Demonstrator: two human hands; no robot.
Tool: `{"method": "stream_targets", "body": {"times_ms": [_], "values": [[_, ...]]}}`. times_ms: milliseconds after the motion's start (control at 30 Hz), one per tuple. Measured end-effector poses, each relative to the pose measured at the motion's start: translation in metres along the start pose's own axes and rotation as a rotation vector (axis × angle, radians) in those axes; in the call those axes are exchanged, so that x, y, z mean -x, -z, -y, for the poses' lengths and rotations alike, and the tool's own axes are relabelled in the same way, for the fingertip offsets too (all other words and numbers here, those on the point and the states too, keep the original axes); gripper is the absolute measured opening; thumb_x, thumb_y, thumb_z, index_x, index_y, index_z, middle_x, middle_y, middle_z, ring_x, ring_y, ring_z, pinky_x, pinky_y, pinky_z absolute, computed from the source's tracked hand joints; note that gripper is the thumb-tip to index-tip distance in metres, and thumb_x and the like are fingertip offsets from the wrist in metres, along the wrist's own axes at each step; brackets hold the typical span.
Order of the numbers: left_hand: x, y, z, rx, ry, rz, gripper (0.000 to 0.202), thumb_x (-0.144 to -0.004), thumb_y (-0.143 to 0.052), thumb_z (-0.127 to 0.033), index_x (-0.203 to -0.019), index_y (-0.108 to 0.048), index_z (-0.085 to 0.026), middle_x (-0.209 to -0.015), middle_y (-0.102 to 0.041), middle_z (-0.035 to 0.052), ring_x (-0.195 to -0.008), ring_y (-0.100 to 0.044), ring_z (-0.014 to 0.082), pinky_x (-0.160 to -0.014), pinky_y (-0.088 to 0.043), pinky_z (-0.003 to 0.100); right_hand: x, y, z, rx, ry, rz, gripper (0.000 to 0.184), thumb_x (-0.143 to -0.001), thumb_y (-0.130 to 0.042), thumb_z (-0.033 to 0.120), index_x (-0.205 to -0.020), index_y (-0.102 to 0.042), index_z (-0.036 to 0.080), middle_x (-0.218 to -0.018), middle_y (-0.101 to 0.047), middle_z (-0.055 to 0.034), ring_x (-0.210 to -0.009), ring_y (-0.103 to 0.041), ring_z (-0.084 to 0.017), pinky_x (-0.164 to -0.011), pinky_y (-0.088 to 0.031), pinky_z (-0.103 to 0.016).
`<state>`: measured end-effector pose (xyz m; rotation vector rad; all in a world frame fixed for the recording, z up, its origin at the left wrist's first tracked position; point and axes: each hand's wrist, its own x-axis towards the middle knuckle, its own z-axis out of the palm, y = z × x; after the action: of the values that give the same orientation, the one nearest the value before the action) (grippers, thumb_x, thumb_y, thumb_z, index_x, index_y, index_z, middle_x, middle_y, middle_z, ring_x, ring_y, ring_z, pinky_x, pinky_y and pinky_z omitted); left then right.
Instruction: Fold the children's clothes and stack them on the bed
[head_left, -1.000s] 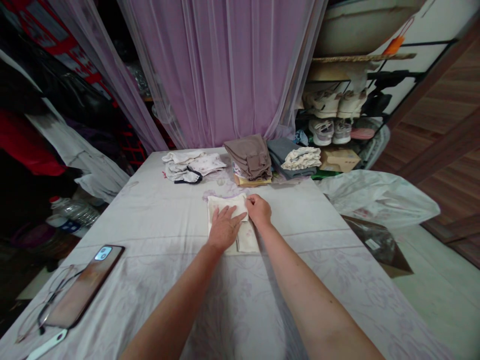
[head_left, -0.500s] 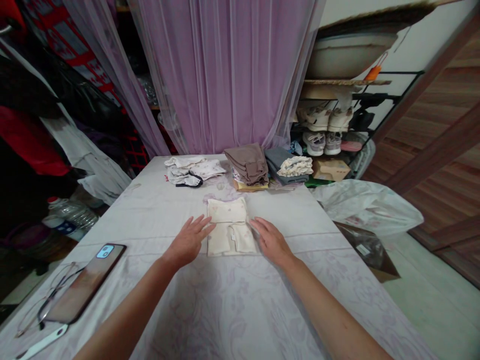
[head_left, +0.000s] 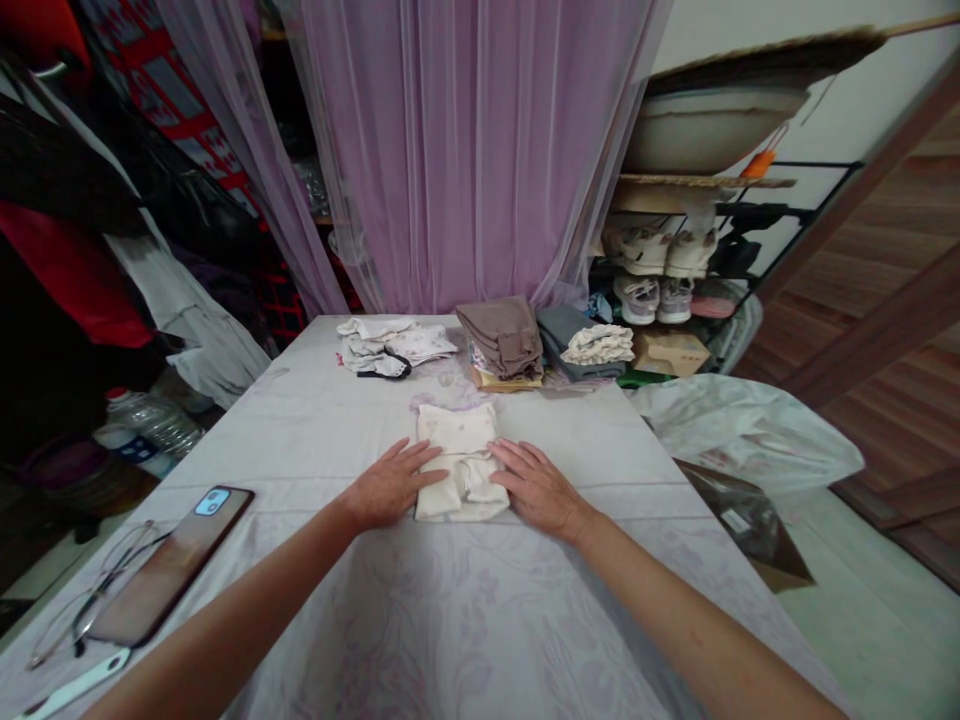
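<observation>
A small cream folded garment (head_left: pixel 460 460) lies in the middle of the table (head_left: pixel 480 620), which is covered in a pale lilac cloth. My left hand (head_left: pixel 388 485) rests flat at the garment's left edge with fingers stretched out and fingertips touching it. My right hand (head_left: pixel 534 485) lies flat against its right edge, fingers spread and touching the fabric. Neither hand grips anything.
Folded clothes sit at the table's far end: a white pile (head_left: pixel 386 345), a taupe stack (head_left: pixel 504 338), a grey and cream pile (head_left: pixel 592 345). A phone (head_left: pixel 169 565), glasses (head_left: pixel 82 610) and a white stick (head_left: pixel 71 688) lie front left. A plastic bag (head_left: pixel 750 430) and shoe rack (head_left: pixel 675 270) stand to the right.
Both hands came off the top of the garment, moved out to its sides, then closed in against its left and right edges. The garment looks more compact.
</observation>
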<state>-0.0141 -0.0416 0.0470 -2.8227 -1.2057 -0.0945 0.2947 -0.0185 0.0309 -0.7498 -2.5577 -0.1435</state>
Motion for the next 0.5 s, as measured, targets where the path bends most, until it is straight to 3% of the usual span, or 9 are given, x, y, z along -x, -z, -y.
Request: {"method": "stream_targets", "body": {"times_ms": [167,267,367,433,500], "values": [[0.013,0.006,-0.005,0.242,0.011,-0.013,0.038,-0.093,-0.044,-0.028,-0.128,-0.059,-0.029,-0.146,-0.05,0.0065,-0.139,-0.04,0.0227,-0.118,-0.02,0.048,0.002,0.003,0.007,-0.171,-0.046,-0.021,0.029,-0.092,-0.043,0.016,-0.114,-0.06,0.022,-0.124,-0.066,-0.009,-0.13,-0.048,-0.022,-0.111,-0.032,-0.05],[0.014,0.012,-0.009,0.468,0.085,-0.055,0.037,-0.094,-0.041,-0.037,-0.121,-0.063,-0.027,-0.139,-0.058,0.007,-0.134,-0.046,0.0221,-0.117,-0.023,0.046,0.002,0.004,0.008,-0.238,-0.151,-0.059,0.03,-0.094,-0.037,0.019,-0.113,-0.06,0.02,-0.111,-0.07,-0.0103,-0.114,-0.06,-0.021,-0.107,-0.037,-0.044],[0.003,0.013,-0.012,0.8,0.311,-0.181,0.045,-0.092,-0.04,-0.048,-0.116,-0.067,-0.021,-0.126,-0.066,0.0089,-0.121,-0.057,0.0246,-0.108,-0.038,0.041,-0.009,0.001,0.007,-0.274,-0.398,-0.074,0.032,-0.096,-0.031,0.023,-0.093,-0.063,0.02,-0.087,-0.071,-0.0081,-0.087,-0.065,-0.02,-0.086,-0.046,-0.033],[-0.01,0.01,-0.012,1.001,0.515,-0.28,0.051,-0.09,-0.04,-0.054,-0.111,-0.069,-0.018,-0.112,-0.072,0.0087,-0.108,-0.063,0.0253,-0.097,-0.047,0.038,-0.023,-0.001,0.004,-0.25,-0.617,-0.023,0.036,-0.097,-0.028,0.026,-0.084,-0.062,0.021,-0.073,-0.067,-0.0055,-0.074,-0.062,-0.02,-0.071,-0.044,-0.028],[-0.026,0.006,-0.007,1.1,0.703,-0.354,0.054,-0.086,-0.042,-0.058,-0.103,-0.07,-0.015,-0.098,-0.074,0.0076,-0.096,-0.065,0.0253,-0.088,-0.05,0.036,-0.041,-0.003,0.0,-0.182,-0.811,0.054,0.038,-0.097,-0.028,0.029,-0.085,-0.062,0.02,-0.073,-0.067,-0.006,-0.071,-0.061,-0.02,-0.064,-0.039,-0.027]]}}
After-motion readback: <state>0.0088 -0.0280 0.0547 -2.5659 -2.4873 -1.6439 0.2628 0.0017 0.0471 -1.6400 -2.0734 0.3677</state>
